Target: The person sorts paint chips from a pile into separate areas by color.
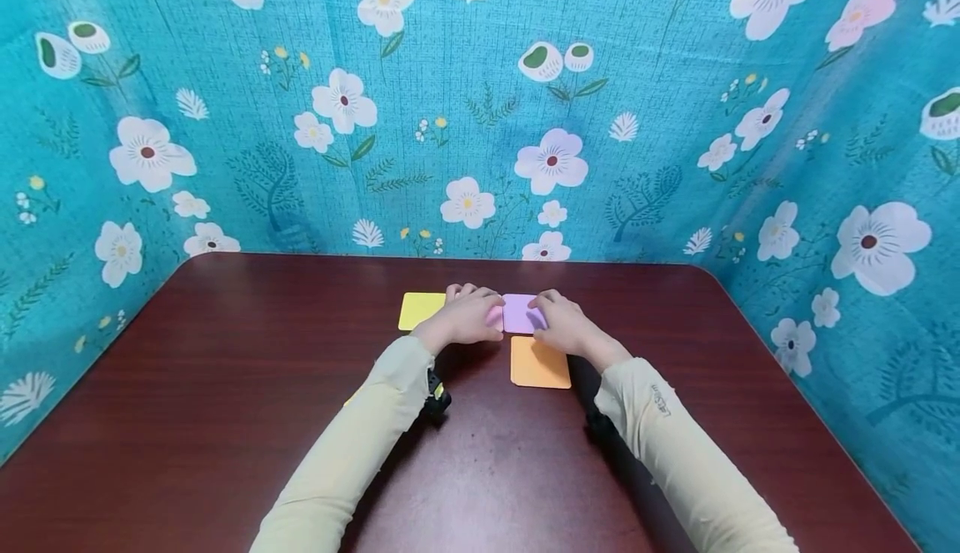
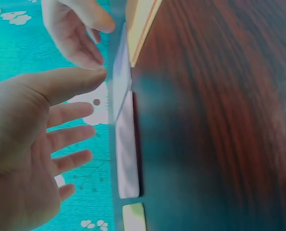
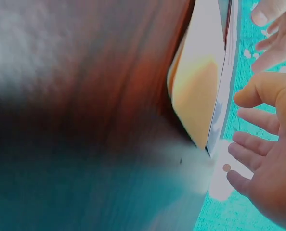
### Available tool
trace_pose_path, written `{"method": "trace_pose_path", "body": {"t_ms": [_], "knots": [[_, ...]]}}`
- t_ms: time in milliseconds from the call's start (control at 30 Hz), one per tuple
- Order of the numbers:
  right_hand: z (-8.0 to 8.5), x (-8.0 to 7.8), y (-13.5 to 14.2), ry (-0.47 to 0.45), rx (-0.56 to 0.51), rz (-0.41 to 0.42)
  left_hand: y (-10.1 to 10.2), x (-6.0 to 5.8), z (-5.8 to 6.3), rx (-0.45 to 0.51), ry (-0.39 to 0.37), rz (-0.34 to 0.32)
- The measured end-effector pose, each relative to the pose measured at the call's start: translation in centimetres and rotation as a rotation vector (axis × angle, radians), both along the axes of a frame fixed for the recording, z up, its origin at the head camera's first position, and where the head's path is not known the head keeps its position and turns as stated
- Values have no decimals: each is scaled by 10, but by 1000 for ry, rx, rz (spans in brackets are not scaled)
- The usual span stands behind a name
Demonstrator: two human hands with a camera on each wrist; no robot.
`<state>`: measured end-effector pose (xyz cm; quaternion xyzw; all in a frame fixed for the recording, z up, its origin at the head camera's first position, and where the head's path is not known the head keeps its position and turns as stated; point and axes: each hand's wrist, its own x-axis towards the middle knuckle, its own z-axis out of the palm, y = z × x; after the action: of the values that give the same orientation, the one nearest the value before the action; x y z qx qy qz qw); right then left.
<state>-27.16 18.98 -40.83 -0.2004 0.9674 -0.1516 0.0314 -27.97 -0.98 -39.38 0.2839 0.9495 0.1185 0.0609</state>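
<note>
A pink card [image 1: 495, 318] lies mostly hidden under my left hand [image 1: 469, 318], whose loosely bent fingers hover over it. In the left wrist view the fingers [image 2: 71, 114] look apart from the cards. Right of it, edge to edge, is a purple card [image 1: 515, 314]. My right hand [image 1: 566, 325] hangs over the purple card's right side with its fingers spread and relaxed; contact cannot be made out. An orange card [image 1: 538, 363] lies just in front of the purple one, below the right hand. To the left of the pink card sits a yellow card [image 1: 420, 310].
Everything lies on a dark red-brown table [image 1: 225, 353] with rounded far corners. A blue flowered curtain [image 1: 450, 119] stands behind its far edge and along the sides. A black wrist device [image 1: 437, 399] shows under the left sleeve, and a small yellow patch peeks out beside that sleeve.
</note>
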Motion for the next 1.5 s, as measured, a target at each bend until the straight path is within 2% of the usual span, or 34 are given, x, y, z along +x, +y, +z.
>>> {"method": "trace_pose_path", "body": {"t_ms": [133,467,733,1000,1267,1500], "knots": [[2,6,-4,17,1,6,-9,6,6,-19,-12,-4],[2,24,-15,41,18,43,-34,24,5,13,-44,2],[3,38,-27,52,14,26,-49,34,7,7,-34,16],[5,55,-48,92,-5,-1,-66,44,3,4,-31,-20],[7,72,-71,72,-43,-40,-90,56,7,19,-25,-85],[9,85,-90,42,-80,-4,-108,69,2,52,7,-114]]}}
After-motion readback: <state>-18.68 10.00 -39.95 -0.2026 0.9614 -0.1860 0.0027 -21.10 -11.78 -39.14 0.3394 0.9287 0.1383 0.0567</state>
